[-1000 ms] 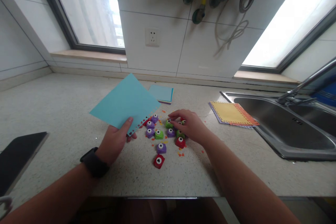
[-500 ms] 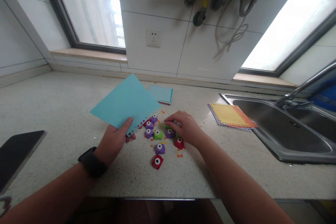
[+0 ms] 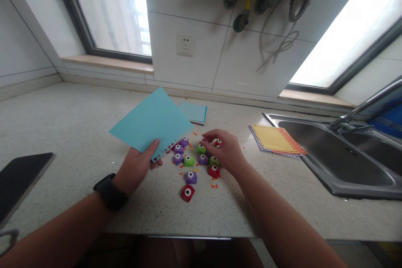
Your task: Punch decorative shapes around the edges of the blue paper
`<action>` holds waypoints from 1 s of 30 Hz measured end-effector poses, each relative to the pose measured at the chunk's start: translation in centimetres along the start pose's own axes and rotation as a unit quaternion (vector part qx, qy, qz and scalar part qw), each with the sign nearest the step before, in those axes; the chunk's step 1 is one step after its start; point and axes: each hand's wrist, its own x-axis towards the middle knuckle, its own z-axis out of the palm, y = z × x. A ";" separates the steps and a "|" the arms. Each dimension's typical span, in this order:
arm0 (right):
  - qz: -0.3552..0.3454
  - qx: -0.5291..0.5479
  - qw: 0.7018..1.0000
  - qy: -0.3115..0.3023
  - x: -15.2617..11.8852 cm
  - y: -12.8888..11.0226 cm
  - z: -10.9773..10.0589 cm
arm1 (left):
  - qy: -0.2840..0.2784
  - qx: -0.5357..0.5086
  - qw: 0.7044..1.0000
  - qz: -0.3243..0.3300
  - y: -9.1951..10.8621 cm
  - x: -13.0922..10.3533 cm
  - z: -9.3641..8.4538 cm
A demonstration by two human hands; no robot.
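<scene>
My left hand (image 3: pixel 141 162) pinches the near corner of a light blue sheet of paper (image 3: pixel 152 119), thumb on top, holding it tilted above the counter. Small shapes are punched along the sheet's right edge. Over the right part of a cluster of small craft punches is my right hand (image 3: pixel 225 148), thumb and fingers apart. Just under its thumb sits a green punch (image 3: pixel 201 148); a red punch (image 3: pixel 219 143) shows between the fingers and thumb. Other punches stand close by: a purple one (image 3: pixel 191 177), a red one with a heart (image 3: pixel 187 193) and another green one (image 3: pixel 189 161).
Orange and yellow paper bits (image 3: pixel 214 186) are strewn among the punches. A stack of blue paper (image 3: pixel 194 112) lies behind them. Yellow and orange punched sheets (image 3: pixel 276 137) overlap the rim of the steel sink (image 3: pixel 333 188) on the right. A dark flat object (image 3: pixel 25 180) lies at left.
My right hand has lifted and shifted slightly right, its fingers opening, so the green punch and a red punch show more. The left hand and blue sheet stay almost still.
</scene>
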 end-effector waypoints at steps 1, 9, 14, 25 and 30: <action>0.003 0.008 1.000 0.002 0.0 0.0 0.0 | -0.001 0.000 1.000 0.000 0.0 0.0 0.0; -0.026 -0.018 0.995 -0.091 0.1 -0.8 -0.2 | -0.006 -0.011 1.000 0.001 0.1 -0.2 0.1; -0.092 -0.109 0.964 -0.224 0.0 -1.9 0.1 | -0.025 -0.043 0.999 -0.001 -0.2 -0.2 0.0; -0.090 -0.099 0.959 -0.251 0.0 -2.1 0.3 | -0.069 -0.064 0.996 0.003 -0.3 -0.4 0.1; -0.011 0.000 0.982 -0.189 0.0 -1.8 0.6 | -0.045 -0.065 0.997 0.009 -1.1 -0.2 0.0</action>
